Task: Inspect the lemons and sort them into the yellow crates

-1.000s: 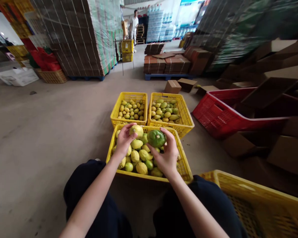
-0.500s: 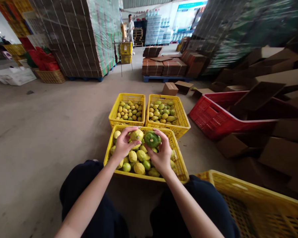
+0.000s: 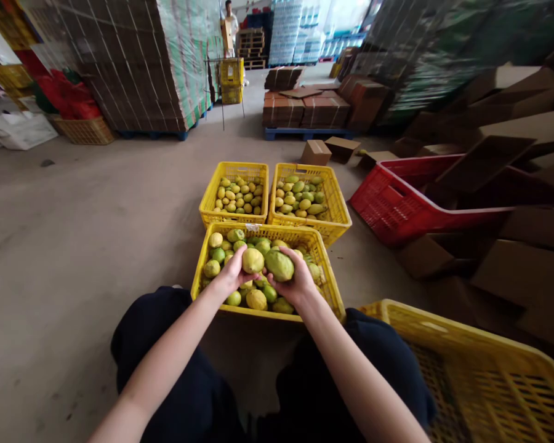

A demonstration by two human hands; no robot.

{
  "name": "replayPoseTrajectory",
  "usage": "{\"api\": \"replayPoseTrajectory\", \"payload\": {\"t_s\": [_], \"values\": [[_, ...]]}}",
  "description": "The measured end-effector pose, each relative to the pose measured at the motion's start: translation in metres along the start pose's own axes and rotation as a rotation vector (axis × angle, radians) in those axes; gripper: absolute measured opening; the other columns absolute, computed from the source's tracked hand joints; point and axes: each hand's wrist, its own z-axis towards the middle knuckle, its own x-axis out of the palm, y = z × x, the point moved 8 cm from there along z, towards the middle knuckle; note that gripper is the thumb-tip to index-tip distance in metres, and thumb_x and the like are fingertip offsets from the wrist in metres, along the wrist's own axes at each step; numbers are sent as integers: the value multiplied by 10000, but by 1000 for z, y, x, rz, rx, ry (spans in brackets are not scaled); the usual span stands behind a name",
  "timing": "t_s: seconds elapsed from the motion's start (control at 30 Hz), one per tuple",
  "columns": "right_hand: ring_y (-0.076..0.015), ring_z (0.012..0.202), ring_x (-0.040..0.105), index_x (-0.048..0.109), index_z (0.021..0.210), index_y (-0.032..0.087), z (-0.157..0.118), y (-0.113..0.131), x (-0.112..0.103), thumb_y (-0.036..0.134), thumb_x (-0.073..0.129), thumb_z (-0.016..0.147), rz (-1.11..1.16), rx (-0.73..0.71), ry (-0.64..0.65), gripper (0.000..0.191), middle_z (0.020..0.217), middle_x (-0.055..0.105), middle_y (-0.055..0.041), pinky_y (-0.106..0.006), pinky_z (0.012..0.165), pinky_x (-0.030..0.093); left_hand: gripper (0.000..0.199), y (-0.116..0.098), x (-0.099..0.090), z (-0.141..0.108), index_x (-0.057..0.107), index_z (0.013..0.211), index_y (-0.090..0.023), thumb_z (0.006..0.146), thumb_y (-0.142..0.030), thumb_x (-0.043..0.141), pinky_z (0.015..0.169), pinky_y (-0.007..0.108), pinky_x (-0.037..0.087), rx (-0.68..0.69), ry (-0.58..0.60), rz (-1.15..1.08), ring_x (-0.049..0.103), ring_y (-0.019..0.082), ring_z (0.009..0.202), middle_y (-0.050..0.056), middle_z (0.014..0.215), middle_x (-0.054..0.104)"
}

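The left hand (image 3: 232, 272) cups a round, yellow fruit (image 3: 253, 261); the right hand (image 3: 300, 282) curls around an oval, yellow-green fruit (image 3: 279, 265) just beside it. Both are above a near, yellow plastic crate (image 3: 336, 289) of similar fruit. Two more fruit-holding crates (image 3: 233, 218) stand beyond, left and right.

A warehouse: tall film-wrapped brown cardboard stack (image 3: 120, 67), strapped flat brown cartons (image 3: 284, 111) on a blue pallet (image 3: 300, 133), bare grey concrete floor (image 3: 96, 215)
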Motion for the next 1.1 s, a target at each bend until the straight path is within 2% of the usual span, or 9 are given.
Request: {"api": "replayPoseTrajectory", "payload": {"t_s": [0.1, 0.23, 0.33, 0.47, 0.67, 0.83, 1.1], "values": [[-175, 579, 638, 580, 795, 217, -4, -17, -10, 303, 607, 758, 239, 240, -159, 97, 669, 667, -17, -279, 471, 535, 337, 2, 0, -1, 661, 863, -144, 934, -419, 479, 382, 204, 438, -54, -18, -31, 536, 108, 386, 51, 628, 672], [-193, 609, 652, 576, 834, 213, -3, -10, -12, 237, 553, 756, 349, 206, -179, 85, 682, 677, -17, -342, 535, 587, 312, -2, 4, -6, 608, 877, -151, 953, -401, 438, 351, 191, 429, -92, -6, -34, 524, 112, 363, 12, 547, 604], [-182, 558, 638, 581, 828, 204, -3, -5, -12, 251, 563, 785, 355, 182, -179, 66, 651, 669, -24, -317, 513, 576, 309, -4, 7, -8, 589, 943, -142, 967, -385, 398, 334, 195, 429, -103, 6, -33, 534, 126, 363, 11, 544, 594], [-170, 521, 621, 579, 817, 199, -5, -8, -12, 316, 558, 855, 376, 226, -206, 125, 606, 646, -20, -284, 468, 555, 316, -5, 8, -10, 579, 1001, -134, 977, -381, 383, 342, 189, 447, -96, -11, -66, 554, 127, 374, 13, 564, 603], [-169, 574, 630, 587, 847, 189, -3, -19, -10, 355, 505, 903, 459, 320, -199, 194, 630, 645, -42, -262, 484, 563, 362, 0, 12, -13, 571, 1113, -109, 976, -393, 394, 392, 186, 493, -147, 28, -170, 596, 130, 426, 55, 664, 665], [-180, 638, 655, 589, 908, 206, -1, -18, -9, 310, 534, 895, 486, 293, -196, 119, 706, 673, -34, -284, 530, 591, 343, -2, 16, -15, 589, 1036, -107, 968, -379, 390, 424, 177, 515, -158, 70, -183, 607, 118, 452, 64, 698, 684], [-185, 667, 655, 580, 897, 219, -1, -17, -10, 278, 540, 893, 481, 288, -230, 72, 722, 671, -24, -293, 533, 601, 272, -5, 17, -16, 595, 947, -141, 957, -336, 406, 459, 187, 531, -148, 55, -158, 607, 117, 512, 40, 693, 650]]}}
